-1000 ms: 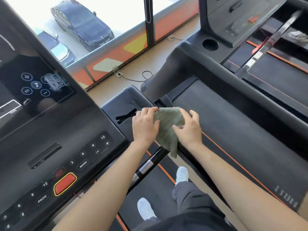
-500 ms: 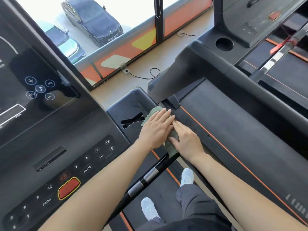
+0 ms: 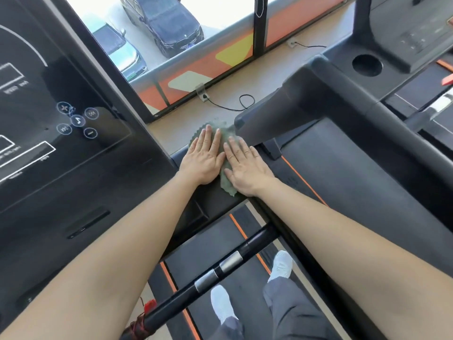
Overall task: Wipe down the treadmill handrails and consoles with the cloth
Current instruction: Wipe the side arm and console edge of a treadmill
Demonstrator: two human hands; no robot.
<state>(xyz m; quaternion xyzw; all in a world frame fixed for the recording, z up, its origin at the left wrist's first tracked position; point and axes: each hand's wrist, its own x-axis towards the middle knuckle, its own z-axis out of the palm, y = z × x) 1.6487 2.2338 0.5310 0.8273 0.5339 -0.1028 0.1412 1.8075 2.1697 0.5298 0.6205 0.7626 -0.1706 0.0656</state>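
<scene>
Both hands are spread flat, fingers straight, holding nothing and pressing down on the green cloth point(image 3: 224, 130). The cloth lies on the dark console wing point(image 3: 210, 202), just toward 12 o'clock from the middle of the view. The left hand point(image 3: 204, 159) covers the cloth's 9 o'clock side and the right hand point(image 3: 247, 169) its 3 o'clock side. Cloth shows between them and past the fingertips.

I judge the work to be mid-way at most: this wing is the part being wiped right now. Nothing shows whether the big screen point(image 3: 61, 106) at 9 o'clock has had its turn (no streaks or damp marks can be made out). The same holds for the handrail point(image 3: 220, 268) at 6 o'clock, which the cloth does not touch. The second treadmill's console point(image 3: 404, 33) at 1 o'clock stands well apart and probably comes later.
</scene>
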